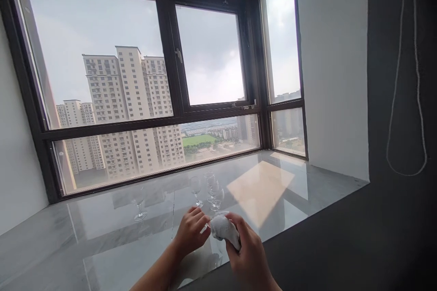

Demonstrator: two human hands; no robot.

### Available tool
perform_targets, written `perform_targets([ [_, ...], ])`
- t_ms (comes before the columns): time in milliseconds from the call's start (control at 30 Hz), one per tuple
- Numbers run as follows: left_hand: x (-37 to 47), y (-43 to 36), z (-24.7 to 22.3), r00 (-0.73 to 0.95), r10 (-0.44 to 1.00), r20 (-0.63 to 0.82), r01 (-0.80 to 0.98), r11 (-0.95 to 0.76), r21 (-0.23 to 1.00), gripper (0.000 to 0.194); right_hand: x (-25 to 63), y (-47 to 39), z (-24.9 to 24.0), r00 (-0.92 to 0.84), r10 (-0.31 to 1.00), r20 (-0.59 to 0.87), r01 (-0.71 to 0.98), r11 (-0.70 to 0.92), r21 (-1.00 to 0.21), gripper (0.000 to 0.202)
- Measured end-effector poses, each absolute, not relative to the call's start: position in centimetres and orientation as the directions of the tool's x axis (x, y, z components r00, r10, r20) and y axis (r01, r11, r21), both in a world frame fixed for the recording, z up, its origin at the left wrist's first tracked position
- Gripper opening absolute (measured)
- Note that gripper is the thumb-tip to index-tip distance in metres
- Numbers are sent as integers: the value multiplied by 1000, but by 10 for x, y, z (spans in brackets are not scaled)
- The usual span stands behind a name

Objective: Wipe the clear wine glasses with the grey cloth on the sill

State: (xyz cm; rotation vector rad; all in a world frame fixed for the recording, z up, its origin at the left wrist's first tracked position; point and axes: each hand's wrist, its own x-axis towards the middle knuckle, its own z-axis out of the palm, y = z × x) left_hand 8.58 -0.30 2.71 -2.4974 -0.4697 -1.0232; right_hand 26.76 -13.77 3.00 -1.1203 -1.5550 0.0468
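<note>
Our right hand (248, 246) grips cloth (221, 226); our left hand (191, 232) curls (hold unclear). Slipping forward could topple the glasses (215, 191).

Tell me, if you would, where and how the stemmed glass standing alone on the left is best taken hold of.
I would pinch the thin stem of the stemmed glass, just below the bowl, with the left hand, which is nearer. Come from the near side: the glass stands upright, the window frame lies behind it, and the other glasses stand apart to its right.
</note>
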Motion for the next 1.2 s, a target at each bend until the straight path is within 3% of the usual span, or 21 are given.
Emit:
perform_targets([
  [300,88,-5,26,700,109,706,385,-890,-244,10,274,-139,43,427,617,661,462,480,-746,33],
  [433,89,-1,19,629,190,754,416,-901,-120,16,284,-136,46,545,611,575,399,414,-818,43],
  [533,83,9,17,466,309,829,493,-869,47,18,293,-127,39,590,608,532,391,362,-847,47],
  [667,68,26,16,164,473,866,614,-735,286,18,308,-110,18,565,627,537,464,297,-835,42],
  [800,62,35,12,108,656,747,662,-608,438,34,320,-90,-2,518,714,470,558,134,-819,36],
  [933,66,35,7,120,727,676,681,-556,477,39,318,-73,-6,451,820,353,654,-34,-756,38],
  [1200,72,41,4,172,778,604,694,-531,486,37,306,-65,-7,547,779,306,713,-242,-658,36],
])
